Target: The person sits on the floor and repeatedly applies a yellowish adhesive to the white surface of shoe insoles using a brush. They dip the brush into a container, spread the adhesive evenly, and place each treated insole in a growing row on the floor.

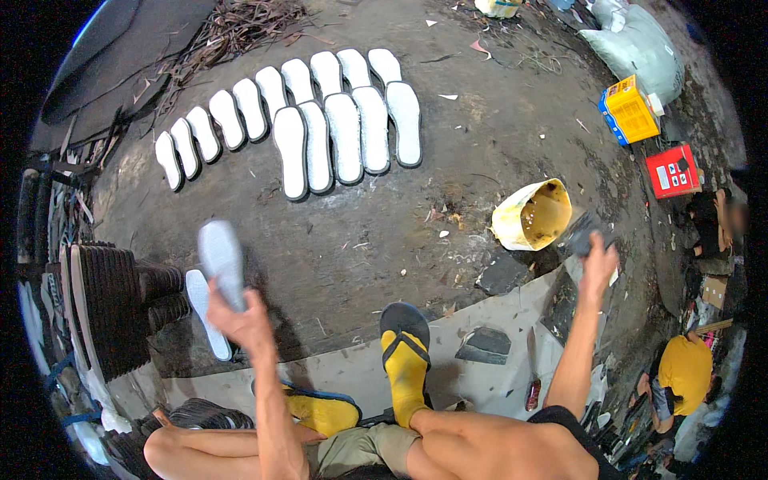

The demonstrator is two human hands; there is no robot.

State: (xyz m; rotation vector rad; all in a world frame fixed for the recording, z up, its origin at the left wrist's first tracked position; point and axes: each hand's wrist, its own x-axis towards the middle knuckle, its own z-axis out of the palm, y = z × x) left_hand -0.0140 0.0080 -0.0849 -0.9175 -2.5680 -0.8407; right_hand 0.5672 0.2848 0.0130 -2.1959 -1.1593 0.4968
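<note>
My left hand is closed around the heel end of a pale grey shoe sole, held up at a tilt and slightly blurred. Just beside it, another pale sole lies on the ground. At the right, my right hand grips a dark flat piece, smeared by motion, close to a cut-off yellowish-white plastic container. That container lies tilted, its stained inside showing. Farther out, two rows of white-faced soles rest on the ground.
Stacked dark soles stand at the left. A red-handled tool and dark scraps lie near my sandalled foot. Beyond are a yellow box, a red box, a pale sack and a person in yellow.
</note>
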